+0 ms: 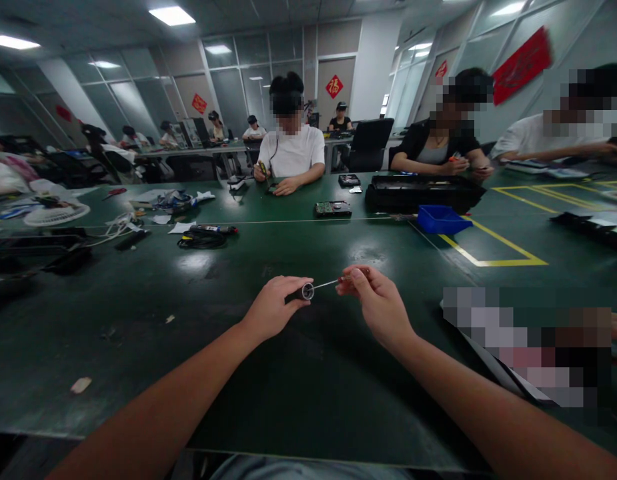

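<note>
Between thumb and fingers my left hand [275, 305] grips a small round cylindrical part [308, 291], dark with a pale metallic ring at the end facing me. My right hand [375, 300] is closed around the handle of a thin screwdriver [326, 284], whose bright metal shaft points left. The shaft's tip meets the ring end of the cylinder; whether it is inside or just touching I cannot tell. Both hands are held above the green table [288, 413], close to each other.
Across the table a person in a white shirt [293, 153] handles a small part. Ahead lie a green circuit board [333, 209], a black housing [423, 193] and a blue bin [442, 219]. Coiled black cable [203, 237] lies to the left.
</note>
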### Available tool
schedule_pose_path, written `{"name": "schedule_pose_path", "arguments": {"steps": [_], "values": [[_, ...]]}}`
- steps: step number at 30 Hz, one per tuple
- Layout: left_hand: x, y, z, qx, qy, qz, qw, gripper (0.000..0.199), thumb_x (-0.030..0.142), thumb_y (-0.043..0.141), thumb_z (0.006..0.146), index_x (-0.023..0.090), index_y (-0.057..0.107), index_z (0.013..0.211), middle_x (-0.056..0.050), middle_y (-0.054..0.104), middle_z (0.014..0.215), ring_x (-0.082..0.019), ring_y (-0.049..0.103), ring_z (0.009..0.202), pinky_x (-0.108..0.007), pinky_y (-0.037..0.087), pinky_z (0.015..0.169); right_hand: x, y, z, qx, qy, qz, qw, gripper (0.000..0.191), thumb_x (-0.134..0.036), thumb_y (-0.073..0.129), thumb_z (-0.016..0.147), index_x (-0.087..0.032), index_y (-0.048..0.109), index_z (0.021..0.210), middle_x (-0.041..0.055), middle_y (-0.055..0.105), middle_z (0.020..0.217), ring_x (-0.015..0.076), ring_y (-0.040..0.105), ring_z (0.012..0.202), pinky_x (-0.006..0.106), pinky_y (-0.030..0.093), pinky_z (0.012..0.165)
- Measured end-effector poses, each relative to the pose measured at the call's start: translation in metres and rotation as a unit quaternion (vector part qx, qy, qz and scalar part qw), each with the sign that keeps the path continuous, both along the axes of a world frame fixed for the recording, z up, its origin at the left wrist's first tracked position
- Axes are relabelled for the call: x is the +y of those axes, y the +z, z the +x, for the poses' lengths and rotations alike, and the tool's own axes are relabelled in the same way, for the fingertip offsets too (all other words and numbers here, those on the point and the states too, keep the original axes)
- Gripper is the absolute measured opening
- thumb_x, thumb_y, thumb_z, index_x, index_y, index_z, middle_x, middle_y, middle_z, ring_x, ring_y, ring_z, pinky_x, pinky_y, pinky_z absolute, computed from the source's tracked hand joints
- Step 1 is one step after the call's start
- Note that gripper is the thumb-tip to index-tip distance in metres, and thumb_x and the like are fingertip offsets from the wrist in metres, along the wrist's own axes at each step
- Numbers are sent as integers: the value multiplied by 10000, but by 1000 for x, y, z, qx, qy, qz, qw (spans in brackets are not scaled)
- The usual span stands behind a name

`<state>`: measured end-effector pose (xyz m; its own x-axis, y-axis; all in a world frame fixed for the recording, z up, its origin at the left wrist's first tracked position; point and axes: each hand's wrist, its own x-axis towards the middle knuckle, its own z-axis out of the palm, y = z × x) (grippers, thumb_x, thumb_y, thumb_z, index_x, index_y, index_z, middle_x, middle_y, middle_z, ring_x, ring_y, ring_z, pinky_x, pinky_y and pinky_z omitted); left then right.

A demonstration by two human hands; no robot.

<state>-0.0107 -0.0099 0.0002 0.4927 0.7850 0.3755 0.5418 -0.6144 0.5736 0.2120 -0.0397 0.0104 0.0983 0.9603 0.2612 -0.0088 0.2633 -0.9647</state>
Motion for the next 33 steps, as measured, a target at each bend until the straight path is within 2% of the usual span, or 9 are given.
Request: {"name": "schedule_pose_path", "arguments": {"steps": [3, 6, 10, 13, 16, 20, 28, 30, 33], "values": [[2, 2, -2, 9, -18, 17, 1000, 351, 191, 688, 902, 249, 659, 1247, -44, 689, 1268, -225, 621, 1197, -445, 418, 1106, 3, -4, -2, 56, 3, -18, 998, 307, -497, 601, 915, -192, 633, 940, 34, 667, 834, 176, 662, 755, 384, 564, 782], [6, 2, -5, 30, -29, 17, 999, 325, 194, 689, 901, 270, 676, 1217, -25, 707, 1232, -221, 633, 1173, -455, 403, 1108, 5, -4, -1, 72, 19, -46, 996, 313, -504, 631, 884, -192, 626, 915, 24, 652, 805, 171, 655, 739, 376, 564, 773], [7, 4, -7, 39, -18, 10, 999, 334, 196, 687, 897, 280, 679, 1221, -27, 706, 1237, -225, 630, 1169, -462, 403, 1104, 6, 0, 3, 96, 49, -93, 990, 336, -532, 628, 866, -197, 605, 874, 14, 622, 724, 173, 637, 671, 368, 560, 711], [6, 5, -6, 31, -4, -7, 999, 351, 198, 693, 894, 271, 673, 1236, -29, 695, 1259, -226, 621, 1171, -442, 428, 1080, 6, 0, 5, 88, 20, -73, 993, 336, -532, 631, 869, -198, 605, 892, 19, 630, 763, 171, 639, 703, 364, 563, 729], [4, 5, -5, 28, 11, -26, 999, 371, 227, 700, 893, 272, 663, 1260, -31, 693, 1258, -236, 615, 1168, -434, 445, 1060, 5, 0, 5, 52, -4, -34, 998, 326, -530, 606, 894, -206, 600, 933, 31, 651, 840, 179, 657, 766, 384, 572, 772], [3, 4, -4, 28, 19, -30, 999, 401, 255, 705, 893, 279, 649, 1289, -32, 706, 1215, -238, 630, 1113, -424, 456, 1043, 2, 0, 3, -10, -3, -8, 1000, 311, -513, 568, 927, -207, 598, 972, 44, 671, 881, 186, 676, 799, 399, 579, 805], [2, 2, -3, 22, 18, -24, 999, 410, 241, 710, 889, 281, 646, 1292, -34, 700, 1230, -232, 630, 1122, -422, 455, 1051, -5, 6, 4, -125, -3, 32, 992, 258, -452, 539, 957, -214, 611, 1024, 55, 725, 889, 205, 715, 831, 378, 565, 784], [2, 1, -3, 22, 16, -22, 999, 398, 233, 707, 888, 276, 653, 1280, -38, 700, 1228, -234, 629, 1132, -425, 459, 1052, -7, 8, 5, -180, -16, 41, 983, 265, -466, 552, 953, -217, 635, 985, 46, 738, 853, 202, 714, 797, 353, 545, 743], [2, 0, -3, 25, 8, -22, 999, 395, 240, 706, 888, 279, 653, 1277, -37, 696, 1237, -235, 624, 1147, -432, 459, 1060, -9, 10, 8, -265, -53, 52, 961, 314, -522, 609, 913, -224, 653, 825, 13, 705, 698, 182, 663, 646, 304, 479, 611]]}}
